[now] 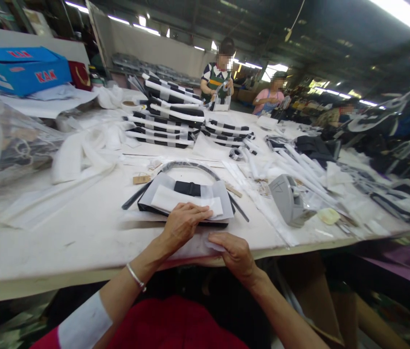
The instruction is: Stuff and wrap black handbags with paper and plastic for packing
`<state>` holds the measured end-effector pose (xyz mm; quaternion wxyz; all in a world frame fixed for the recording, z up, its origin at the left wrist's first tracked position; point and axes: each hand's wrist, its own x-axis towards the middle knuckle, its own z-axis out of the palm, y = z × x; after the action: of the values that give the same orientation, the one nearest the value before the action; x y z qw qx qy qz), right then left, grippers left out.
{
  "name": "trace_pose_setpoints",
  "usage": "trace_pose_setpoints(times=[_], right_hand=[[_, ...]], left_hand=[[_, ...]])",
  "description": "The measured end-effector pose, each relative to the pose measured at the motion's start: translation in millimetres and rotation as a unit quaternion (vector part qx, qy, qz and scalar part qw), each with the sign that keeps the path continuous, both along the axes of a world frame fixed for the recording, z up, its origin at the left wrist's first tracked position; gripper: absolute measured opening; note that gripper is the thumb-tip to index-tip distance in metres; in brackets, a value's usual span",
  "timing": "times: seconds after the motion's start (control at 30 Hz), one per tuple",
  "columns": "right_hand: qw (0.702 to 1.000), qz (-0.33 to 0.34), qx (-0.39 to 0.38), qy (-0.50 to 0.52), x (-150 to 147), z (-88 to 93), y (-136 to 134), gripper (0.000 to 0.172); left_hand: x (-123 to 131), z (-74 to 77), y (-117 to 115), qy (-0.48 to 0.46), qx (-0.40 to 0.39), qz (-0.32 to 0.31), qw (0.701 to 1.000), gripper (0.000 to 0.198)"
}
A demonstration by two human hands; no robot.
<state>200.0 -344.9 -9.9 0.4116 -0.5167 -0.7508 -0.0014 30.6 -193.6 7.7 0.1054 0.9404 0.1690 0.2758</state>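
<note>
On the table before me lies a black bag [146,207] with a wrapped, arched handle [190,165] at its far side. Pale wrapping paper [226,201] covers its middle, where a black strap [190,188] shows. A folded white sheet [175,199] rests on top of that paper. My left hand [186,223] lies with fingers stretched across the sheet's near edge. Close to the table's front edge, my right hand [237,256] pinches a thin, whitish, see-through piece [214,246]; its exact kind is unclear.
A grey tape dispenser [281,198] stands to the right. Black-and-white wrapped bags [168,114] are stacked behind. White wrapping strips [81,150] lie left, near a blue box [23,72]. A brown tag [141,179] sits by the bag. Co-workers [219,77] work farther back.
</note>
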Motion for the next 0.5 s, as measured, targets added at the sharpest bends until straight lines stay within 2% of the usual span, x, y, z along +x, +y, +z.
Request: trace_pose_setpoints(times=[0.13, 0.3, 0.37, 0.5], right_hand=[[1.0, -0.01, 0.021, -0.012, -8.6, 15.7, 7.3, 0.054], [0.993, -0.043, 0.054, -0.1, -7.8, 43.7, 27.8, 0.035], [0.989, -0.048, 0.058, -0.129, -4.1, 52.4, 35.6, 0.032], [0.987, -0.039, 0.027, -0.153, 5.0, 60.8, 46.4, 0.027]], left_hand=[[1.2, -2.5, -5.8, -0.007, 0.019, 0.004, 1.0, 0.038], [1.5, -10.9, -14.4, -0.028, 0.049, 0.016, 0.998, 0.031], [1.2, -12.5, -16.3, -0.03, 0.054, 0.024, 0.998, 0.031], [-0.4, -8.8, -17.4, -0.058, 0.002, 0.015, 0.998, 0.035]])
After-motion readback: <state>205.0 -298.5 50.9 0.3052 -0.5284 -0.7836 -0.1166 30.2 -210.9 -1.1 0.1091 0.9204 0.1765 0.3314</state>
